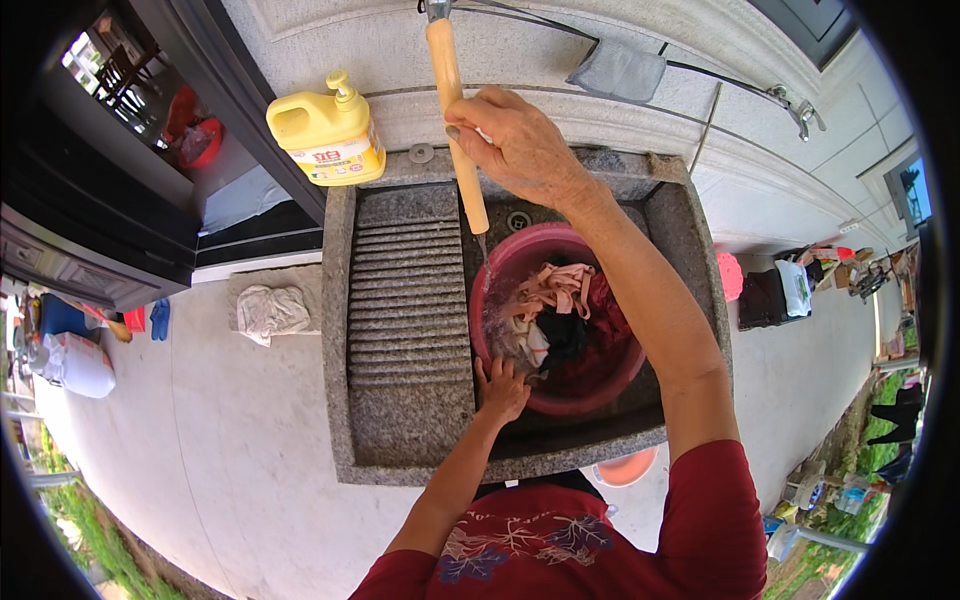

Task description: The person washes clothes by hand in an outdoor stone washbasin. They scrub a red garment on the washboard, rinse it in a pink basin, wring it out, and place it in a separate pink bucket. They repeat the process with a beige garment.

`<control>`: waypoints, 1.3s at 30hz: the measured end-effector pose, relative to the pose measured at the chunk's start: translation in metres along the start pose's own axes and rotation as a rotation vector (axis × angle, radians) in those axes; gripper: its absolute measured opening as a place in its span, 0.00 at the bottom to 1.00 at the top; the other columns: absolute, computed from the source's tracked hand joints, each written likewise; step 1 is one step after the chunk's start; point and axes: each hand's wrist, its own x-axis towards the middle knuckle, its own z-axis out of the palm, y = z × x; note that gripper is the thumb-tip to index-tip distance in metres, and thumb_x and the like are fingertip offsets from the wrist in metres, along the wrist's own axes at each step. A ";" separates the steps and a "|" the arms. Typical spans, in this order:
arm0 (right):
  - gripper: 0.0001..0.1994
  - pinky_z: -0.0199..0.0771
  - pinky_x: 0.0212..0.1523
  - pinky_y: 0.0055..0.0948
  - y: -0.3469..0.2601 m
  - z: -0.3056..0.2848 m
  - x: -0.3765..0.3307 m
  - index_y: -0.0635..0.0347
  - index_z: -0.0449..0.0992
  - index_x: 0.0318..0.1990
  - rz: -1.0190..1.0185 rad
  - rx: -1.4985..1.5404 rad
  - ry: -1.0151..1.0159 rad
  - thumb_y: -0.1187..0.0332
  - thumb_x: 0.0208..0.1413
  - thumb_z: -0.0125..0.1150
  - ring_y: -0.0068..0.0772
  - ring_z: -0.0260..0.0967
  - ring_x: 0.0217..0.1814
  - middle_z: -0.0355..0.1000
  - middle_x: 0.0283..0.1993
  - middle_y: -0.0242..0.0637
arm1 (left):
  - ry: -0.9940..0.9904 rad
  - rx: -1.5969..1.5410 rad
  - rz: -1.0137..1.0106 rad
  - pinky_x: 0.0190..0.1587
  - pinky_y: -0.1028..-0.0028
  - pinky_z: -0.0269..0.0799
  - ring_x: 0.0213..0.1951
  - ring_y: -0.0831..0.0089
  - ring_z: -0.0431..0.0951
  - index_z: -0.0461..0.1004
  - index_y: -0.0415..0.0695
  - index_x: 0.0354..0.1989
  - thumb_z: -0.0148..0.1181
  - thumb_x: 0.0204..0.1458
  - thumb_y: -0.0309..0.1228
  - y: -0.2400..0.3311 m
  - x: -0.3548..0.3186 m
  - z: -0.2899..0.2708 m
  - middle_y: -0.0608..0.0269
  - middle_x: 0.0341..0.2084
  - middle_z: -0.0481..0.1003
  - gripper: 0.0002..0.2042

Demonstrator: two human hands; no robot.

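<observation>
My right hand (520,145) is closed around a tan tube (457,110) that hangs from the tap (437,9) on the wall. Water runs from the tube's lower end into a dark pink basin (628,370) standing in the stone sink. Inside the basin lie wet clothes: a pale pink garment (560,285), a black piece (563,335), a whitish cloth (528,340) and dark red fabric (605,305). At the basin's near left rim rests my left hand (503,393), its fingers spread over the edge beside the whitish cloth.
A ribbed washboard (410,300) forms the left half of the stone sink (342,400). On its back left corner stands a yellow pump jug (328,135). Behind, a grey cloth (617,70) hangs by a black line, with another tap (800,110) farther right. An open doorway is at left.
</observation>
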 end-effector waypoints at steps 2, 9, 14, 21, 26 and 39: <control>0.05 0.68 0.36 0.36 0.010 0.010 -0.056 0.59 0.73 0.37 0.088 0.013 -0.087 0.70 0.53 0.55 0.41 0.67 0.35 0.65 0.33 0.38 | 0.021 0.000 0.014 0.62 0.37 0.28 0.63 0.58 0.48 0.71 0.45 0.47 0.47 0.56 0.43 0.002 0.001 0.004 0.56 0.56 0.59 0.18; 0.04 0.66 0.41 0.40 0.034 0.056 -0.274 0.55 0.74 0.31 0.285 -0.187 -0.381 0.68 0.49 0.57 0.45 0.67 0.39 0.65 0.36 0.37 | -0.129 0.031 0.002 0.63 0.38 0.25 0.68 0.56 0.38 0.60 0.48 0.60 0.43 0.58 0.49 0.011 0.004 -0.005 0.55 0.64 0.49 0.25; 0.06 0.70 0.41 0.42 -0.005 0.051 -0.330 0.55 0.74 0.35 0.472 -0.138 -0.686 0.67 0.49 0.58 0.44 0.66 0.45 0.65 0.38 0.39 | -0.165 0.141 -0.043 0.65 0.43 0.28 0.69 0.58 0.28 0.49 0.45 0.66 0.40 0.58 0.54 0.014 -0.013 -0.002 0.57 0.68 0.38 0.33; 0.07 0.71 0.41 0.43 -0.032 0.037 -0.373 0.57 0.75 0.33 0.390 0.075 -0.566 0.67 0.48 0.58 0.45 0.66 0.44 0.65 0.37 0.40 | -0.079 0.113 -0.123 0.67 0.54 0.34 0.69 0.59 0.39 0.47 0.42 0.66 0.39 0.57 0.56 0.035 -0.068 -0.011 0.56 0.68 0.41 0.36; 0.07 0.70 0.41 0.42 -0.058 0.031 -0.385 0.58 0.75 0.35 0.350 0.199 -0.552 0.68 0.50 0.57 0.45 0.67 0.44 0.66 0.37 0.39 | 0.125 0.050 -0.241 0.66 0.55 0.40 0.66 0.60 0.50 0.59 0.37 0.60 0.37 0.58 0.55 0.047 -0.108 -0.009 0.55 0.62 0.57 0.33; 0.11 0.69 0.42 0.36 -0.196 0.032 -0.389 0.62 0.71 0.37 -0.138 0.370 -0.315 0.77 0.43 0.59 0.41 0.67 0.41 0.67 0.38 0.39 | 0.497 0.178 -0.307 0.66 0.54 0.40 0.69 0.64 0.42 0.46 0.54 0.67 0.61 0.47 0.39 0.022 -0.252 0.029 0.64 0.68 0.43 0.39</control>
